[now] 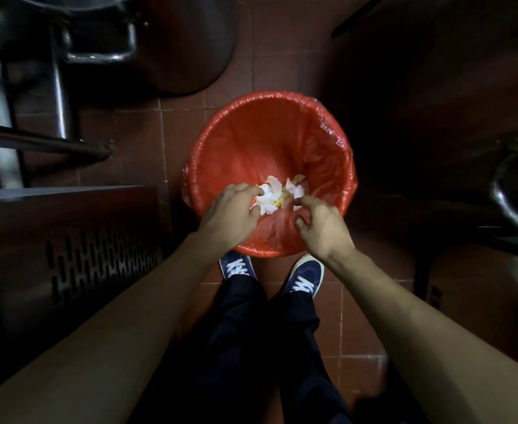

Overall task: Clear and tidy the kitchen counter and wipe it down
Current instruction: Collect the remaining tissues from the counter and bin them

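Hovering over the near rim of the red-lined bin (270, 123), white scraps (268, 197) are pinched by the left hand (230, 215); nothing is held in the right hand (319, 228), its grip loosely curled.

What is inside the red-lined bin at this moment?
The bin holds white and yellowish scraps, perhaps eggshells, low in the red liner. The left hand and right hand cover part of the pile, so anything beneath them is hidden.
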A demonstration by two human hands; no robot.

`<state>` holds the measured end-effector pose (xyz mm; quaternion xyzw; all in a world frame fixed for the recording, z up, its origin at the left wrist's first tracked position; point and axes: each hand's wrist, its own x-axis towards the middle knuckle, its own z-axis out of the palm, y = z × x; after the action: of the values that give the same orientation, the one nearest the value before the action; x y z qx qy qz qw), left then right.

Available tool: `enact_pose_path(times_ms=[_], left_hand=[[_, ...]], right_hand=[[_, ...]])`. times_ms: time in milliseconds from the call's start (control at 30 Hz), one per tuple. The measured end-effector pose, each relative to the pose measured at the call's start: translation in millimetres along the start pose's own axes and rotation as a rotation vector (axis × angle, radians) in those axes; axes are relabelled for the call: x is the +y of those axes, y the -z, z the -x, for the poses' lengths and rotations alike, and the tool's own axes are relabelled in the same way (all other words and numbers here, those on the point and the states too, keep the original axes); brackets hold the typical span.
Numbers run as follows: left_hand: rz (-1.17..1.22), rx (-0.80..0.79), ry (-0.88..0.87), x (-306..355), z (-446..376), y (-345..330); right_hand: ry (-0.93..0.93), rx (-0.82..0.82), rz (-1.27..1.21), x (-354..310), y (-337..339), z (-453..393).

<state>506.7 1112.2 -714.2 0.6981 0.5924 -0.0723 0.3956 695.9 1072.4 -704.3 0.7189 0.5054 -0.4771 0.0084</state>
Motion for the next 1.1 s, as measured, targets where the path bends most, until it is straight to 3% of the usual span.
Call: enact_pose_path(times_ms=[200,467,633,800,1100], left_hand=[[-0.067,-0.045,0.045,28,48,57],[0.017,-0.019,0.060,81,142,156],[0.034,0.172,0.040,113,199,232],[0.030,0.350,0.038,132,243,290],[0.066,0.619,0.160,171,350,322]], right_hand=[[0.105,0.023,0.116,-48,46,51],[0.131,0.058,0.197,-132,112,150],[0.224,0.100,0.265,-188,152,207],[0.440,0.212,0.244,-244,197,245],[0.773,0.212,0.361,-302,248,307]])
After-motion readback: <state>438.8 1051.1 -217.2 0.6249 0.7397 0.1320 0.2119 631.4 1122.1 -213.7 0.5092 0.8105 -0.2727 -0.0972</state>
